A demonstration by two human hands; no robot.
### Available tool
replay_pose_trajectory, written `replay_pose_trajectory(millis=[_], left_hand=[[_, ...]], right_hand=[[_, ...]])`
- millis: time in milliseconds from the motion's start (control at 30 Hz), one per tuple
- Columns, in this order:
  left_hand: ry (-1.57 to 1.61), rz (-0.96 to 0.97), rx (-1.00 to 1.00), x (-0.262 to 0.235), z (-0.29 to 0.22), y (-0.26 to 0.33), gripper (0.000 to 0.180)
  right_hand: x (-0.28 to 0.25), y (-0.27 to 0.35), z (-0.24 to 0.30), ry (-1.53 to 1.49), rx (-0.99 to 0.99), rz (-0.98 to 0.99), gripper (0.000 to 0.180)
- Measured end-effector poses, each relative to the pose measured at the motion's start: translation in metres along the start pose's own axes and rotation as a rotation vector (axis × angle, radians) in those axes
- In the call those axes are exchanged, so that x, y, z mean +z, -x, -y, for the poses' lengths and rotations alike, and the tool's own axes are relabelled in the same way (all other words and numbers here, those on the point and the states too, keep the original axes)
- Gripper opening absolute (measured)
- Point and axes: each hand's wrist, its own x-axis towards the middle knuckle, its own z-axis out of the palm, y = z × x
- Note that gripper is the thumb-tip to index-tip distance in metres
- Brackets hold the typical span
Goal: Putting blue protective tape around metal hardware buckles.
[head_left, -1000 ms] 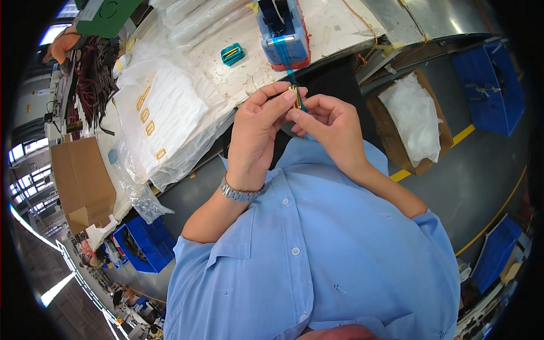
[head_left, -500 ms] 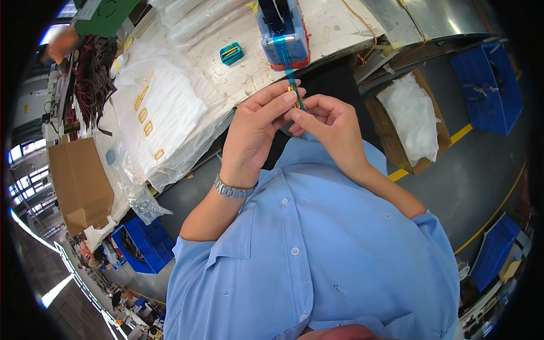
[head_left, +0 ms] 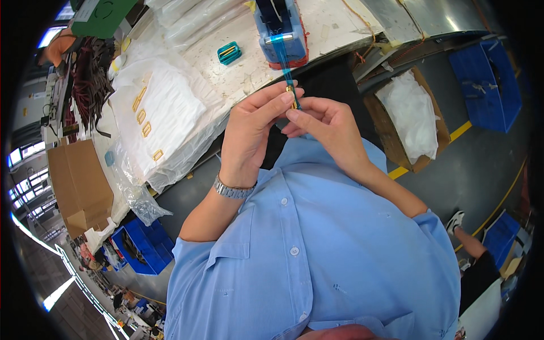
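Note:
My left hand (head_left: 247,127) pinches a small gold metal buckle (head_left: 290,90) between thumb and fingers. Clear blue tape (head_left: 284,61) stretches down from the tape dispenser (head_left: 265,31) to this buckle. Closed at the buckle's lower end, my right hand (head_left: 334,124) has its thumb and fingertips against the blue tape there; some of the fingertips are hidden. On the table to the left of the dispenser lies a gold piece wrapped in blue-green tape (head_left: 229,52).
Several gold buckles (head_left: 141,117) lie on a white sheet (head_left: 175,96) at the left. A carton (head_left: 371,110) with white plastic stands right of the table, near a blue bin (head_left: 487,90). Another person's leg (head_left: 471,245) shows at the right.
My hands stay at nearly the same spot, with slight finger movement around the buckle and tape. Another person's leg and shoe have come into view at the lower right.

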Motion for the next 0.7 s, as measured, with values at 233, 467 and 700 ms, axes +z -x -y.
replay_pose_trajectory(millis=[233,467,700], left_hand=[[-0.028,-0.007,0.021,0.001,0.003,0.0,0.038],[0.118,0.088,0.003,-0.005,0.005,-0.002,0.039],[0.085,0.092,0.004,-0.008,0.018,-0.011,0.032]], right_hand=[[-0.002,-0.002,0.002,-0.053,0.022,0.045,0.031],[-0.004,0.0,0.006,-0.136,0.086,0.044,0.03],[-0.006,0.002,0.007,-0.177,0.107,0.067,0.033]])
